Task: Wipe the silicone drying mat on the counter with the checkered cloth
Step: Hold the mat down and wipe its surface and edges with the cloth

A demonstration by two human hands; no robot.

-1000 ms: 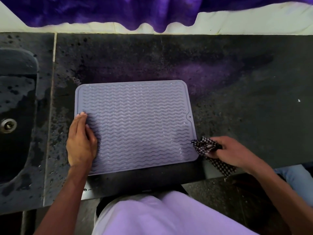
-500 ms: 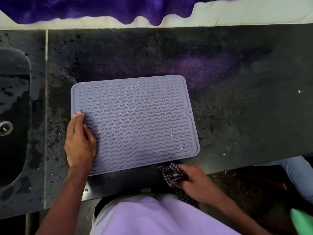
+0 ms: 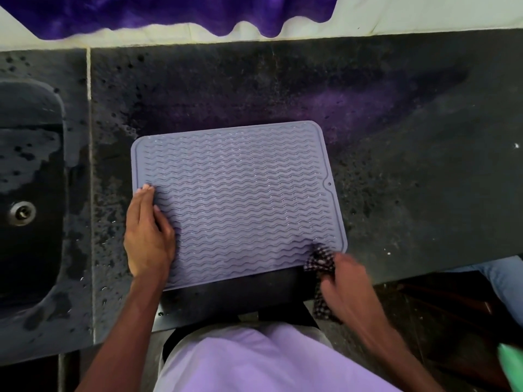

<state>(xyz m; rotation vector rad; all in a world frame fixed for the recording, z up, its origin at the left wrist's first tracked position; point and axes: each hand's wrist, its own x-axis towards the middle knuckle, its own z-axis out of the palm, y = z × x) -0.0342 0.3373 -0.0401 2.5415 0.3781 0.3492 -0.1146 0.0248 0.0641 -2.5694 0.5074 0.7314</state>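
A lavender silicone drying mat (image 3: 240, 199) with wavy ridges lies on the dark stone counter (image 3: 410, 179). My left hand (image 3: 148, 236) rests flat on the mat's left edge, fingers together, pressing it down. My right hand (image 3: 349, 287) grips a bunched black-and-white checkered cloth (image 3: 319, 260) at the mat's near right corner. The cloth touches that corner, and its tail hangs down past the counter's front edge. The right hand is blurred.
A dark sink (image 3: 25, 199) with a metal drain (image 3: 22, 213) lies to the left. Water drops speckle the counter around the mat. A purple cloth (image 3: 169, 12) hangs along the back wall. A jeans-clad leg (image 3: 501, 278) shows at the right.
My right hand carried the cloth from the mat's right edge down below the front edge, then back up onto the near right corner. The left hand stayed put.
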